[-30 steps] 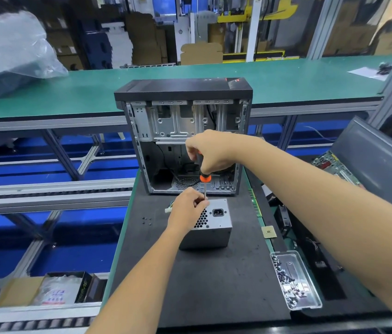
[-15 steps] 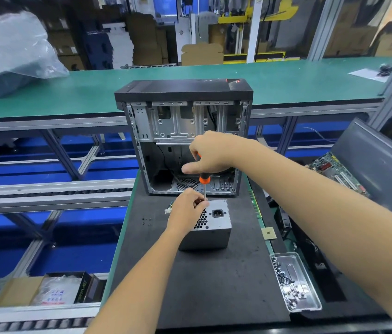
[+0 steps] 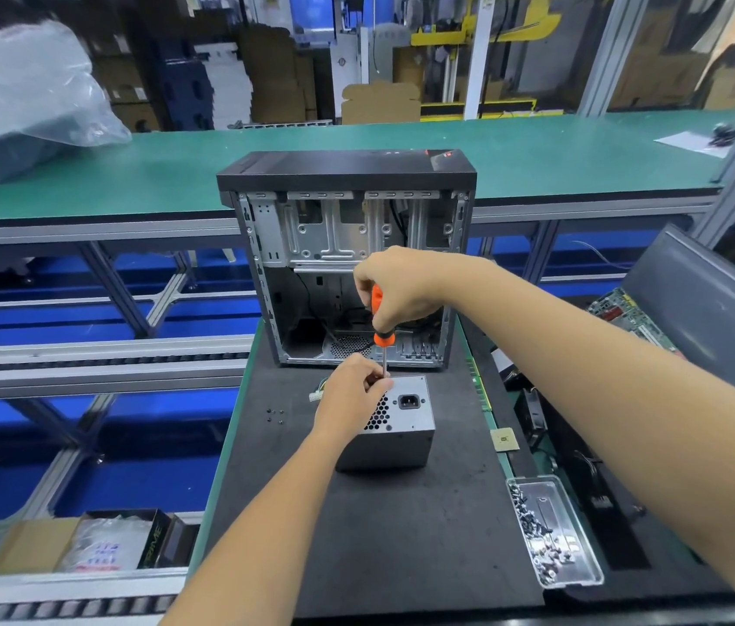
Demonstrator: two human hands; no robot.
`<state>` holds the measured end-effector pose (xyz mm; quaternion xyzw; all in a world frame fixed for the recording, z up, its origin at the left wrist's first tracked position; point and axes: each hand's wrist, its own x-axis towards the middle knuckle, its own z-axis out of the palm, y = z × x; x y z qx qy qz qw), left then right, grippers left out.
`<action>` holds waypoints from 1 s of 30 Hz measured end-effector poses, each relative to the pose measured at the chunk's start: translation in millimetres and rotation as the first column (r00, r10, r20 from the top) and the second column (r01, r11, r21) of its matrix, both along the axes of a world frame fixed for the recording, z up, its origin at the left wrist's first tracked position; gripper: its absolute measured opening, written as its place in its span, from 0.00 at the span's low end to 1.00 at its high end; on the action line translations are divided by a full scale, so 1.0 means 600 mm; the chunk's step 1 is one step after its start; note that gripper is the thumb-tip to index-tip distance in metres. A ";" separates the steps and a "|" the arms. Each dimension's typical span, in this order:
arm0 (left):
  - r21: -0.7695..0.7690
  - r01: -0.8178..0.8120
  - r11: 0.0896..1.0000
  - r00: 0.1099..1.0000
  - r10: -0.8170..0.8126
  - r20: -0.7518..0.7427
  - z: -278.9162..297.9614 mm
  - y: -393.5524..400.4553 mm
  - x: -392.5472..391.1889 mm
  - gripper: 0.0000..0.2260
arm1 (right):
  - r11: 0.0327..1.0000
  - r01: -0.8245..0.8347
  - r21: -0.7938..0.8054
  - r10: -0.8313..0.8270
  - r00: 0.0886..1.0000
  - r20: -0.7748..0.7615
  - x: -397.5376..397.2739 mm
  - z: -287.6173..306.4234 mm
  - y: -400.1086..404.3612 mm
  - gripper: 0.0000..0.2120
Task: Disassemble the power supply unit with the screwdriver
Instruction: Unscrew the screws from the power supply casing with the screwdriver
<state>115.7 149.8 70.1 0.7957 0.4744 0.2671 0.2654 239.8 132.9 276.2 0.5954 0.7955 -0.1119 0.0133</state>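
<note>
The left hand (image 3: 350,395) hides the screwdriver (image 3: 383,341) tip and the power supply unit's (image 3: 395,426) left top.

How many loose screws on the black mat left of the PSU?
4, clustered on the mat just left of the left hand: loose screws. More may hide under the arm.

The small grey metal power supply box (image 3: 395,426) sits flat on the black mat. Its top face has little round holes and a black plug socket. White wires stick out at its far left side. The orange-handled screwdriver with a thin silver shaft (image 3: 382,343) stands upright, its tip on the box's far top edge.
</note>
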 end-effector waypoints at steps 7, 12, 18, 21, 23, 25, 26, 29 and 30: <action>0.004 0.005 1.000 1.000 -0.005 0.005 -0.003 0.000 0.000 0.04 | 0.983 0.163 0.080 -0.169 0.982 0.081 -0.007 -0.008 0.003 0.27; 0.013 0.003 1.000 1.000 -0.003 -0.004 -0.001 0.000 0.000 0.05 | 0.997 0.071 -0.033 -0.072 0.997 -0.022 -0.001 0.004 -0.003 0.10; 0.013 0.005 1.000 1.000 -0.005 0.005 0.000 -0.001 0.001 0.05 | 0.999 0.022 -0.026 -0.022 1.000 0.004 0.001 0.001 -0.006 0.14; 0.019 0.014 1.000 1.000 -0.014 0.001 0.001 -0.001 0.000 0.05 | 0.997 0.083 -0.010 -0.082 0.996 0.038 -0.003 -0.002 -0.008 0.13; 0.015 0.014 1.000 1.000 -0.014 -0.004 0.001 -0.002 0.000 0.05 | 0.991 0.132 -0.005 -0.132 0.990 0.047 -0.006 -0.001 -0.008 0.13; 0.013 0.010 1.000 1.000 -0.010 -0.010 0.001 -0.002 0.000 0.05 | 0.992 0.126 -0.007 -0.126 0.991 0.050 -0.009 -0.001 -0.006 0.10; 0.012 0.008 1.000 1.000 -0.008 -0.012 0.001 -0.002 0.000 0.05 | 0.994 0.110 -0.013 -0.109 0.993 0.043 -0.009 -0.001 -0.006 0.09; 0.011 0.006 1.000 1.000 -0.006 -0.015 0.000 0.000 0.001 0.05 | 0.999 0.048 -0.013 -0.047 0.998 0.029 -0.005 0.003 -0.009 0.07; 0.010 0.007 1.000 1.000 -0.007 -0.008 -0.001 0.001 0.001 0.04 | 1.000 0.028 -0.002 -0.028 0.999 0.033 -0.003 0.005 -0.010 0.08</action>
